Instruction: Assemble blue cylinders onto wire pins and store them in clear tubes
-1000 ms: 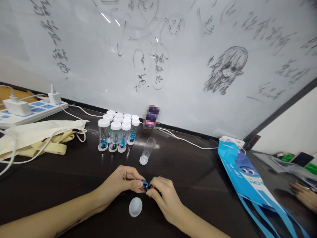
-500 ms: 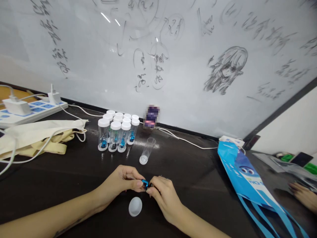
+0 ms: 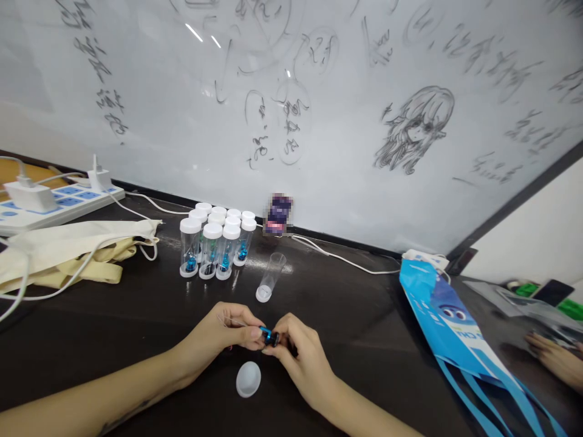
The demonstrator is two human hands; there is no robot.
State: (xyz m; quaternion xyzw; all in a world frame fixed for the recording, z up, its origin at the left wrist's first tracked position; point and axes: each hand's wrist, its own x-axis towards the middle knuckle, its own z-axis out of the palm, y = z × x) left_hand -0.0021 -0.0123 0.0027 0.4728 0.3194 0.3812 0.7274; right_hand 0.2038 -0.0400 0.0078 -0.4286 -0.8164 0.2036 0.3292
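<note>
A small blue-and-black part [image 3: 269,335] with thin wires is pinched between my two hands; its exact kind is too small to make out. My left hand [image 3: 232,328] grips its blue end, the wires running back over the fingers. My right hand [image 3: 298,349] has thumb and forefinger closed on the black end. Just below the hands a white cap [image 3: 248,379] lies on the dark table. Beyond them a clear plastic tube [image 3: 272,274] lies uncapped on its side.
Several capped clear tubes [image 3: 212,252] holding blue parts stand at the back. A cream cloth bag [image 3: 68,243] and a power strip [image 3: 68,203] lie left. To the right are a blue bag [image 3: 449,315] and another person's hand [image 3: 553,358]. A phone [image 3: 279,213] leans on the whiteboard [image 3: 337,164].
My right hand's fingers have shifted and curled around the black end, which shows more now. My left hand stays almost still. The other person's hand has moved slightly left.
</note>
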